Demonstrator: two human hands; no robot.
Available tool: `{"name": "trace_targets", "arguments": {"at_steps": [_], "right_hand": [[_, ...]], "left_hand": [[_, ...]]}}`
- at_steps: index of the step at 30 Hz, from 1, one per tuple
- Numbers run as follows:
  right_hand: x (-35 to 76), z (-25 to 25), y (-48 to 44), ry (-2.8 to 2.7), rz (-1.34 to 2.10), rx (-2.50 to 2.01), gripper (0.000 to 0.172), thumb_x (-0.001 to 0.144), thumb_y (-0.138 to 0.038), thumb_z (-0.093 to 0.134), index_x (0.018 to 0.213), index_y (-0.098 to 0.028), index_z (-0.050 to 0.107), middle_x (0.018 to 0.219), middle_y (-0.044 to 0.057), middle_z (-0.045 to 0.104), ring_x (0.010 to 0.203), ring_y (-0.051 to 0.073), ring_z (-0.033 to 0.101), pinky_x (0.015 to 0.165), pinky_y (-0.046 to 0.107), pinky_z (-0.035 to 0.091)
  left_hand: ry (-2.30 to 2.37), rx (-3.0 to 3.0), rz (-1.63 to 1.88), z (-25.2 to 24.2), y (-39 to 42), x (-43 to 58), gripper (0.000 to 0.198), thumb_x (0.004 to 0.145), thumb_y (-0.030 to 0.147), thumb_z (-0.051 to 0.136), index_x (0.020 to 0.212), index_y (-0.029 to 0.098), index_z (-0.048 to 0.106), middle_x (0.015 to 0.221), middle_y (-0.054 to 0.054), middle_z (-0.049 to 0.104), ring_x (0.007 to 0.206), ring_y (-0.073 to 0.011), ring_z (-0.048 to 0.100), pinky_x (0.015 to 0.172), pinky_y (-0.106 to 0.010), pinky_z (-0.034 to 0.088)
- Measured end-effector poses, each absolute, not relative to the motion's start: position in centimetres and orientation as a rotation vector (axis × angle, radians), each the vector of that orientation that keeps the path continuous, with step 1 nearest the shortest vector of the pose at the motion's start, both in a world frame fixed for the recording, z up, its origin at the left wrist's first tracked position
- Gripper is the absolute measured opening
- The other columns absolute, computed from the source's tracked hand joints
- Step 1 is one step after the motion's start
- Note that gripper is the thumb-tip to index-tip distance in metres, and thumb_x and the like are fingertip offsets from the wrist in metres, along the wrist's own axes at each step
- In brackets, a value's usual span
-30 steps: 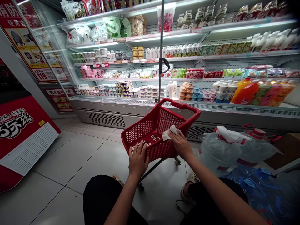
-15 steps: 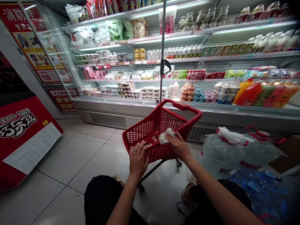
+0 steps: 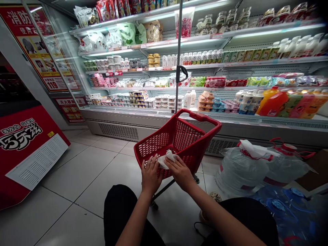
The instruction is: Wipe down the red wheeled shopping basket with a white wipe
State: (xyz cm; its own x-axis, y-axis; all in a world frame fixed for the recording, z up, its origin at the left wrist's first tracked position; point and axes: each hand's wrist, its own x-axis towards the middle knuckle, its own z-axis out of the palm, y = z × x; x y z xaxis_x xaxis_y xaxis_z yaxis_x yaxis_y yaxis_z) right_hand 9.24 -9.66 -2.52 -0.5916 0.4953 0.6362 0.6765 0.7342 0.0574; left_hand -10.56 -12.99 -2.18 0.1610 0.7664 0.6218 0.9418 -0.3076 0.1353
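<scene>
A red plastic shopping cart (image 3: 157, 142) with a lattice basket stands in front of me, its handle toward the upper right. My right hand (image 3: 180, 172) presses a crumpled white tissue (image 3: 166, 159) against the near rim of the basket, fingers closed over it. Just left of the tissue, my left hand (image 3: 151, 176) rests on the same rim with its fingers spread and only the cart under them. Part of the near rim is covered by both hands.
Behind the cart runs a refrigerated display case (image 3: 118, 131) stocked with yogurt, bottles and bags. Large water jugs (image 3: 243, 169) sit on the floor at right, a second white tissue (image 3: 256, 149) on top. A red freezer (image 3: 28, 143) is at left.
My right hand has slid the tissue left and down along the near rim, close to my left hand. My left hand has stayed in place on the cart.
</scene>
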Motion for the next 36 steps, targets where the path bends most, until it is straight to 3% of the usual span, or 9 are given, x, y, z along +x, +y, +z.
{"name": "trace_targets", "arguments": {"at_steps": [5, 12, 17, 22, 28, 36], "right_hand": [[13.3, -1.2, -6.4, -2.367, -0.445, -0.875, 0.067, 0.095, -0.007, 0.047, 0.159, -0.023, 0.04, 0.154, 0.004, 0.055, 0.142, 0.019, 0.052, 0.129, 0.047, 0.026], [16.8, -1.1, -3.5, -2.154, -0.481, -1.146, 0.053, 0.102, -0.014, 0.042, 0.154, -0.021, 0.049, 0.153, 0.005, 0.057, 0.139, 0.025, 0.055, 0.127, 0.053, 0.029], [11.3, -3.1, -7.3, -2.213, -0.412, -1.034, 0.061, 0.098, -0.007, 0.041, 0.158, -0.019, 0.043, 0.154, 0.005, 0.056, 0.142, 0.021, 0.052, 0.127, 0.047, 0.032], [9.9, -3.3, -8.8, -2.349, -0.442, -0.843, 0.07, 0.095, -0.004, 0.041, 0.163, -0.021, 0.033, 0.159, 0.004, 0.05, 0.147, 0.019, 0.046, 0.129, 0.046, 0.029], [17.7, -1.7, -4.4, -2.252, -0.509, -1.039, 0.063, 0.097, -0.007, 0.043, 0.159, -0.021, 0.041, 0.156, 0.006, 0.054, 0.14, 0.022, 0.054, 0.129, 0.05, 0.026], [12.8, -3.7, -6.7, -2.277, -0.459, -1.002, 0.069, 0.091, -0.003, 0.042, 0.159, -0.017, 0.041, 0.159, 0.005, 0.05, 0.147, 0.021, 0.046, 0.126, 0.044, 0.036]], "left_hand": [[-1.622, -2.162, -0.898, -2.0, -12.9, -11.0, 0.044, 0.09, 0.022, 0.06, 0.133, 0.025, 0.06, 0.159, -0.007, 0.05, 0.146, -0.0313, 0.046, 0.126, -0.059, 0.023], [-1.637, -2.166, -0.941, -2.1, -12.8, -9.7, 0.044, 0.089, 0.021, 0.059, 0.133, 0.025, 0.059, 0.159, -0.008, 0.05, 0.145, -0.0314, 0.048, 0.125, -0.06, 0.023], [-1.644, -2.159, -0.959, -2.4, -12.9, -8.8, 0.05, 0.089, 0.022, 0.061, 0.138, 0.024, 0.056, 0.16, -0.01, 0.047, 0.145, -0.0323, 0.047, 0.127, -0.062, 0.016], [-1.634, -2.196, -0.928, -2.2, -12.9, -9.1, 0.057, 0.089, 0.024, 0.061, 0.145, 0.022, 0.051, 0.16, -0.01, 0.048, 0.146, -0.0313, 0.046, 0.127, -0.059, 0.019], [-1.623, -2.209, -0.908, -2.0, -13.0, -9.4, 0.048, 0.089, 0.021, 0.059, 0.136, 0.025, 0.057, 0.162, -0.008, 0.046, 0.147, -0.0307, 0.045, 0.126, -0.058, 0.022], [-1.61, -2.167, -0.882, -2.0, -12.9, -9.0, 0.057, 0.087, 0.021, 0.061, 0.144, 0.027, 0.053, 0.163, -0.006, 0.043, 0.149, -0.0331, 0.042, 0.126, -0.061, 0.021]]}}
